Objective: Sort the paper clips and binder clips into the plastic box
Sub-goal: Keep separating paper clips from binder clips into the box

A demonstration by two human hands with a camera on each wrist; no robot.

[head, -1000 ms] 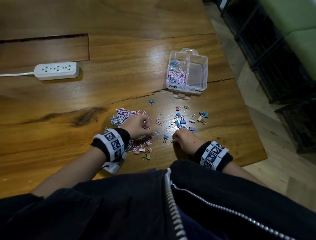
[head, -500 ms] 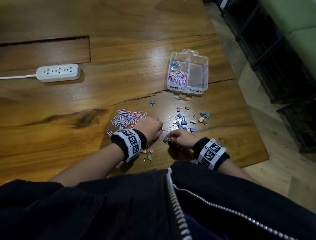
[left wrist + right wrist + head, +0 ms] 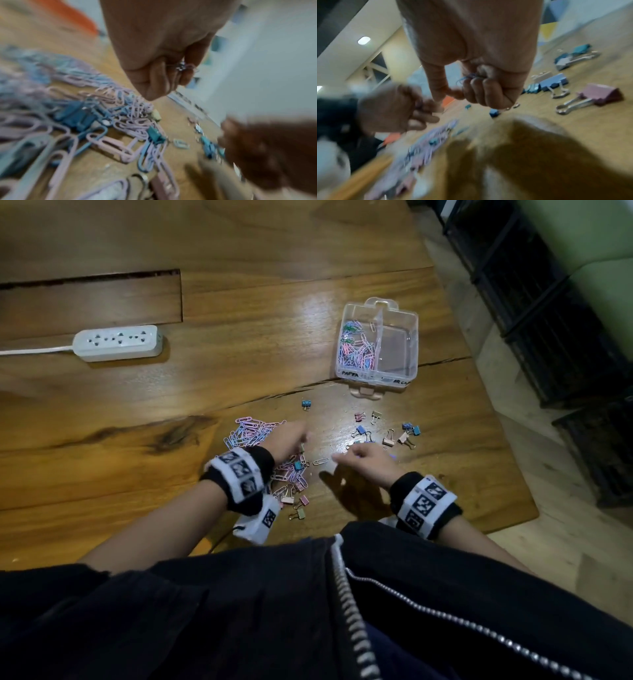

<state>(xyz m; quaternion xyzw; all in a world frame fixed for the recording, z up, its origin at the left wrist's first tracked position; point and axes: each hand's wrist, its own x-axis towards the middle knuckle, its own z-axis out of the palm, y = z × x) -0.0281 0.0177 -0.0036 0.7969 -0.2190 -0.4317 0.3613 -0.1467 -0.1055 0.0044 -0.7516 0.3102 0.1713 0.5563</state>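
A clear plastic box (image 3: pixel 411 320) stands at the far right of the table, with several coloured paper clips (image 3: pixel 356 350) in its left compartment; the right compartment looks bare. My left hand (image 3: pixel 289 440) hovers over a mixed pile of clips (image 3: pixel 296 477). In the left wrist view the left hand (image 3: pixel 178 75) has curled fingers that pinch a few paper clips (image 3: pixel 184 67). My right hand (image 3: pixel 359 458) sits just right of it. In the right wrist view the right hand (image 3: pixel 471 88) grips blue paper clips (image 3: pixel 469 77). Loose binder clips (image 3: pixel 387 433) lie beyond the right hand.
A heap of pastel paper clips (image 3: pixel 250 431) lies left of my left hand, and a single clip (image 3: pixel 320 462) rests between the hands. One blue binder clip (image 3: pixel 306 404) sits alone nearer the box. A white power strip (image 3: pixel 118 342) lies far left. The table edge (image 3: pixel 513 440) runs close on the right.
Both hands have drawn closer together over the mixed pile. The left hand has slid right, and the right hand has shifted slightly up the table.
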